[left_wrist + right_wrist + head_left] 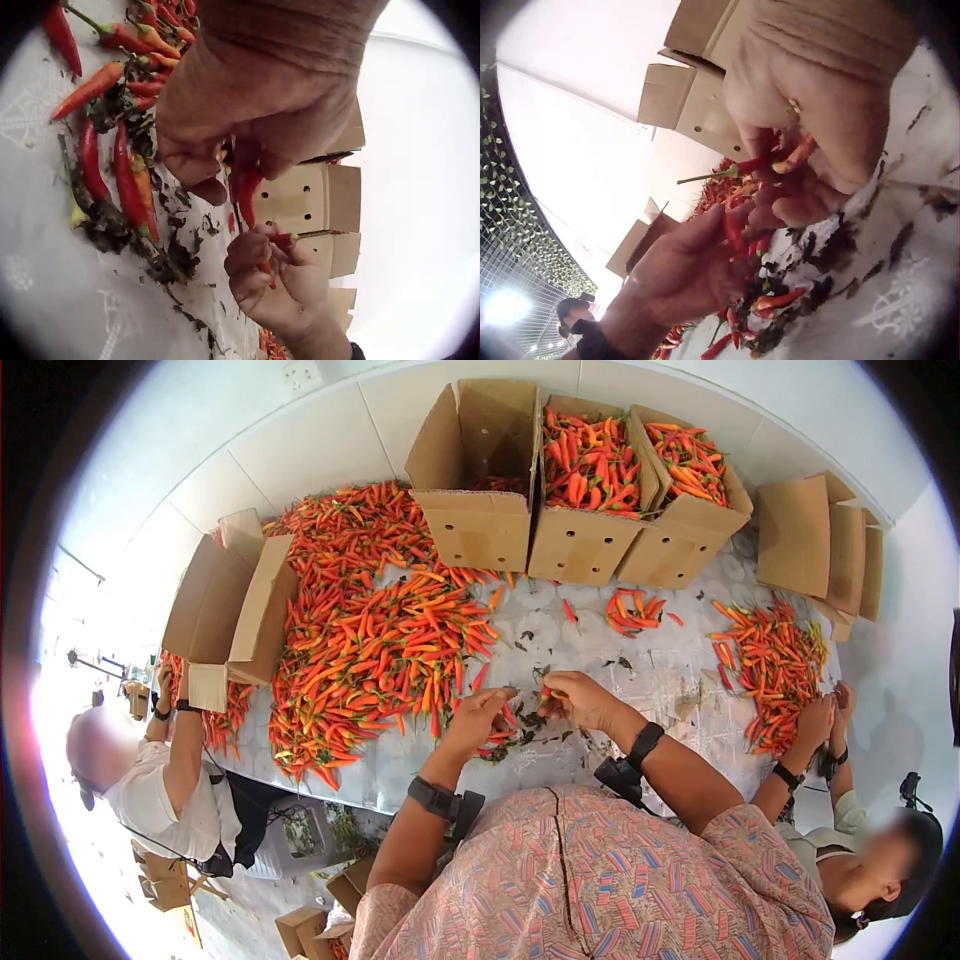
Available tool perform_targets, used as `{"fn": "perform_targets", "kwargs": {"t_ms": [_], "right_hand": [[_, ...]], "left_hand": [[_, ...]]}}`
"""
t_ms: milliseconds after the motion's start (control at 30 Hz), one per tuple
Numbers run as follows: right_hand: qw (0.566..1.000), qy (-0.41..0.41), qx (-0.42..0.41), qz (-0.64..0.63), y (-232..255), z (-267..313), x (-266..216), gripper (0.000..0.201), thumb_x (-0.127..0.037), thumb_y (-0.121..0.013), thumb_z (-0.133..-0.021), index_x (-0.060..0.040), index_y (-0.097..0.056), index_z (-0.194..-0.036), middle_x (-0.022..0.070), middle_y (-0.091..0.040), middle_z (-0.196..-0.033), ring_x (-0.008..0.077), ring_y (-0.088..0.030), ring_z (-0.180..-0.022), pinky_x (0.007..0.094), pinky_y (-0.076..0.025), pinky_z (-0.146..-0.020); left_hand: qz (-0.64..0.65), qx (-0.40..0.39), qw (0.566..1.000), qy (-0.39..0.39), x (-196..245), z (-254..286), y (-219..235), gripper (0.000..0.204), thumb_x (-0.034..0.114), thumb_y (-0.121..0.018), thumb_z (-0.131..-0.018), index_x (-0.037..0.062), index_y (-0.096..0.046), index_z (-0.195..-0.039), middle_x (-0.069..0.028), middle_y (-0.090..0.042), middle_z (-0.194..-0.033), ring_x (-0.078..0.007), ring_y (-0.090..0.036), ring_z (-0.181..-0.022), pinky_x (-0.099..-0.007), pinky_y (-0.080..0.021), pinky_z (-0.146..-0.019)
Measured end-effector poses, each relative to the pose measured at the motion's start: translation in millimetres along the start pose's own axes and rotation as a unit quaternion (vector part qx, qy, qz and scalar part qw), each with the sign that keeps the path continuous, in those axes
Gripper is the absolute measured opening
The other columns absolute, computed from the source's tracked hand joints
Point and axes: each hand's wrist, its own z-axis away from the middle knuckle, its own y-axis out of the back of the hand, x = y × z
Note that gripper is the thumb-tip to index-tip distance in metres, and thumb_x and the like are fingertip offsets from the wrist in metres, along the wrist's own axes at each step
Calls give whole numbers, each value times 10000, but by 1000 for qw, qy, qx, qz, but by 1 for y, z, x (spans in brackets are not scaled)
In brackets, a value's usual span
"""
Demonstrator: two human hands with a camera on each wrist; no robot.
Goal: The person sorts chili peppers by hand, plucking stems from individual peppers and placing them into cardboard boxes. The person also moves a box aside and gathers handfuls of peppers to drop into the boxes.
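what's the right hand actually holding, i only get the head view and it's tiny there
Observer: The right wrist view shows the right hand pinching a red chili whose green stem sticks out sideways.
Operator: and the left hand, empty or not
Observer: Not empty. In the left wrist view the left hand has its fingers curled round several red chilies hanging below the palm.
Operator: anything under the hands i can't make out
Observer: The left wrist view shows dark leaf and stem scraps strewn on the white table, beside loose chilies lying flat.
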Motion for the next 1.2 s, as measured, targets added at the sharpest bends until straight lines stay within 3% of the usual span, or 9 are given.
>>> {"fn": "perform_targets", "kwargs": {"t_ms": [167, 267, 400, 500, 567, 967, 1100, 1167, 1200], "right_hand": [[997, -23, -72, -22, -19, -6, 1, 243, -264, -456, -900, -36, -536, -919, 96, -602, -804, 230, -626, -747, 310, -484, -566], [996, -37, -78, -30, -29, -7, -2, 281, -281, -421, -914, -30, -546, -900, 82, -595, -813, 204, -599, -747, 316, -478, -605], [993, -58, -87, -47, -30, -8, -2, 245, -286, -455, -902, -58, -544, -914, 60, -581, -798, 177, -583, -713, 299, -474, -585], [995, -73, -55, 33, -17, -14, 10, 196, -277, -515, -876, -87, -540, -917, 39, -557, -766, 152, -561, -653, 278, -455, -530], [995, -84, -29, 41, -12, -16, 17, 167, -248, -557, -853, -90, -535, -900, 32, -536, -736, 141, -543, -608, 263, -422, -471], [996, -73, -58, 16, -6, -12, 16, 155, -212, -554, -852, -63, -526, -885, 49, -554, -742, 154, -566, -608, 279, -423, -459], [995, -73, -60, 8, -7, -8, 12, 161, -207, -553, -853, -54, -524, -892, 50, -557, -746, 157, -573, -622, 283, -437, -478], [995, -62, -75, 7, -10, -6, 10, 169, -204, -556, -850, -48, -526, -908, 54, -561, -753, 160, -579, -637, 284, -448, -499], [995, -62, -75, 7, -13, -5, 9, 169, -204, -556, -850, -48, -526, -908, 54, -561, -753, 160, -579, -637, 284, -448, -499]], "left_hand": [[-145, 45, 983, -106, -5, -11, -4, 301, 237, -454, -895, 2, -615, -992, -30, -582, -744, -110, -483, -573, -271, -437, -563], [-241, 61, 965, -81, -1, -13, -4, 270, 205, -486, -864, -4, -616, -973, -69, -594, -724, -126, -508, -576, -289, -448, -567], [-55, 23, 996, -65, 10, 1, -7, 246, 220, -547, -817, 25, -620, -948, -99, -609, -741, -160, -548, -582, -312, -460, -574], [-220, 42, 957, -186, -8, 3, 16, 220, 199, -600, -758, 60, -624, -927, -105, -615, -767, -219, -593, -647, -327, -473, -601], [-463, 28, 850, -251, -18, 8, 28, 205, 166, -624, -700, 71, -614, -882, -100, -598, -808, -270, -594, -713, -344, -478, -614], [-601, 50, 754, -260, -25, 16, 8, 150, 164, -602, -696, 51, -578, -792, -101, -524, -787, -279, -574, -674, -377, -472, -550], [-556, 91, 781, -270, -34, 5, 13, 148, 154, -604, -705, 16, -572, -748, -116, -576, -734, -279, -595, -656, -353, -478, -549], [-349, 128, 908, -193, -25, 5, 11, 186, 160, -613, -724, -22, -577, -742, -127, -605, -649, -236, -612, -596, -316, -475, -544], [-349, 128, 908, -193, -21, 5, 10, 186, 160, -613, -724, -22, -577, -742, -127, -605, -649, -236, -612, -596, -316, -475, -544]]}}
